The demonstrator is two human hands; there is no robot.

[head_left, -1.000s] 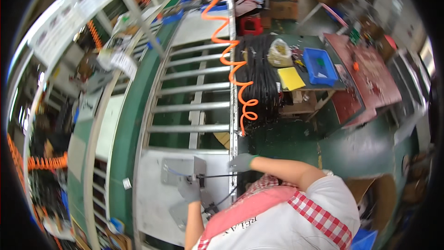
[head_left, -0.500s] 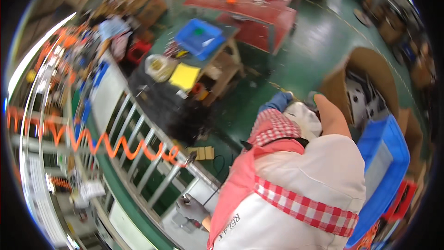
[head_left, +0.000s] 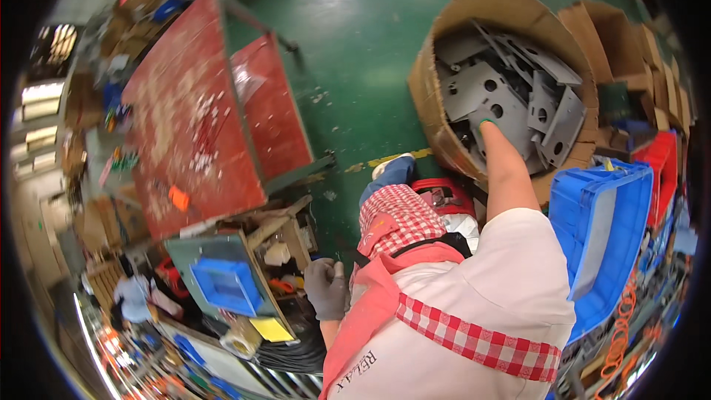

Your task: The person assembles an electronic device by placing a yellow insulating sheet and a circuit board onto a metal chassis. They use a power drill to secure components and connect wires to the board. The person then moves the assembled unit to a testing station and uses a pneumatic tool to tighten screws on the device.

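Head view is the only one we have, and it looks down over a person in a white shirt and a pink apron with red-checked trim. At about one o'clock in the frame stands a large round cardboard drum (head_left: 433, 96), filled with a loose heap of grey metal plates (head_left: 503, 89), flat pieces with round holes and bent edges, lying at all angles. The right hand (head_left: 489, 130) reaches up into the drum with the bare forearm stretched out; its gloved fingertips touch one of the plates near the drum's lower rim, but we cannot tell whether the fingers are curled around a plate or only resting on it. The left hand (head_left: 327, 289), in a grey glove, hangs near six o'clock beside the apron, loosely curled with nothing in it that we can see. At three to four o'clock, just beside the person's right shoulder, sits a blue plastic crate (head_left: 600, 230). Toward nine o'clock stands a red table (head_left: 185, 111) with small scattered bits on its top, and below it, near seven o'clock, a small blue tray (head_left: 226, 285) rests on a cluttered stand. The green floor (head_left: 348, 44) fills the space between table and drum.
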